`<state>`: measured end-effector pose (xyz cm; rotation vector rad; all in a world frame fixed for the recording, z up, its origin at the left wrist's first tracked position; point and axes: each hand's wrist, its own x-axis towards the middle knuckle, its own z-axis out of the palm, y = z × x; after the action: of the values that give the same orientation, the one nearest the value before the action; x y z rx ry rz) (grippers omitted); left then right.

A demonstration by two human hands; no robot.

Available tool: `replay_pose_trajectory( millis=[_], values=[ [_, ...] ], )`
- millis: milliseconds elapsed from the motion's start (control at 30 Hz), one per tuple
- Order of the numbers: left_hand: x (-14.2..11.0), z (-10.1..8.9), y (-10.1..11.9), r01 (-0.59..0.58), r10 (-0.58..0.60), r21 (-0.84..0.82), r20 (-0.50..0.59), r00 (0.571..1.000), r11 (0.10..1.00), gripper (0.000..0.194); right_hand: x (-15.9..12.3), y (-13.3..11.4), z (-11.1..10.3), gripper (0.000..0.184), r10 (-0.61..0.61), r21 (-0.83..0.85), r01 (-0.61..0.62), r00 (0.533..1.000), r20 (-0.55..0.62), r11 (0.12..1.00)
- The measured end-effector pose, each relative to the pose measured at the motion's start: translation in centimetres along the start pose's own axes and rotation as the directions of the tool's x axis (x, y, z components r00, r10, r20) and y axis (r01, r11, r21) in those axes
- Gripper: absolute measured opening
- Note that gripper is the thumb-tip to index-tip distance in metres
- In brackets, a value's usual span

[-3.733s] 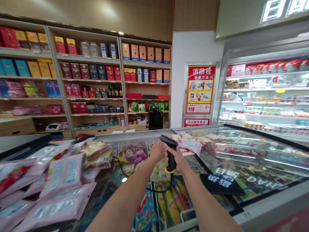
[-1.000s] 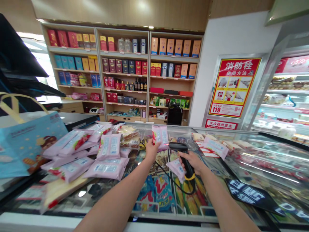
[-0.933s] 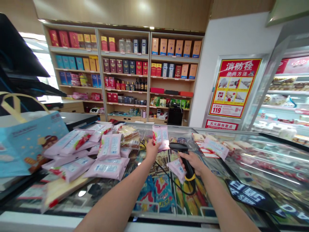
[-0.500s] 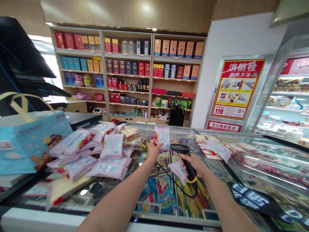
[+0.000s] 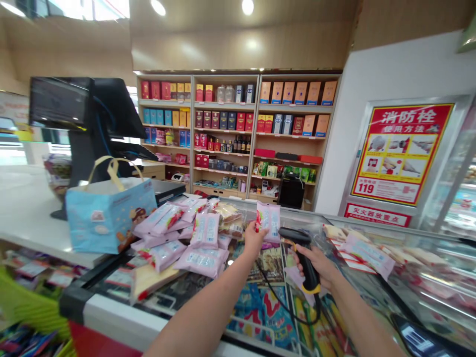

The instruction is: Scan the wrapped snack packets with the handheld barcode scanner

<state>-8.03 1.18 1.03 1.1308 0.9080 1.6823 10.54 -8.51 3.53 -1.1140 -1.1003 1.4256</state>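
Seen from the person's own head, two bare forearms reach out over the glass top of a chest freezer [image 5: 159, 322] in a shop. The hands are apart but close together, each holding something. The left hand [image 5: 255, 239] pinches a pink packet [image 5: 268, 221] by its lower edge and holds it upright in the air above the glass, leaving most of its printed face uncovered. The right hand [image 5: 316, 267] is wrapped around the grip of a black corded barcode scanner [image 5: 309, 267], whose head points left toward the packet, just beside it and not touching. The scanner's cord [image 5: 286, 310] droops in a loop onto the glass, clear of the packet. A second pink packet [image 5: 294, 276] sits partly hidden behind the scanner, and whether the right hand is also holding it cannot be told. A fingertip grip at the edge suits this work well, since it keeps fingers off the printed face while that face is turned squarely to the scanner's head and held steady. To the left, a heap of similar pink packets [image 5: 203, 248] lies on the glass beside a blue paper bag [image 5: 109, 218].
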Motion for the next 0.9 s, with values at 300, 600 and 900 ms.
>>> replay_pose_trajectory(
  millis=[300, 600, 900],
  values=[
    [2.5, -10.1, 6.3, -0.112, 0.154, 0.209, -0.196, 0.968, 0.972, 0.036, 3.0, -1.1, 11.4, 0.036, -0.056, 0.039, 0.05, 0.984, 0.17, 0.998],
    [7.6, -16.7, 11.9, 0.073, 0.223, 0.835, -0.228, 0.948, 0.546, 0.062, 6.9, -0.4, 19.9, 0.04, -0.04, 0.068, 0.025, 0.973, 0.225, 0.997],
    [7.5, -17.1, 11.2, -0.109, 0.154, 0.991, 0.12, 0.981, -0.082, 0.034, 9.4, 1.0, 21.6, 0.032, 0.024, 0.079, -0.043, 0.975, 0.22, 0.996]
  ],
)
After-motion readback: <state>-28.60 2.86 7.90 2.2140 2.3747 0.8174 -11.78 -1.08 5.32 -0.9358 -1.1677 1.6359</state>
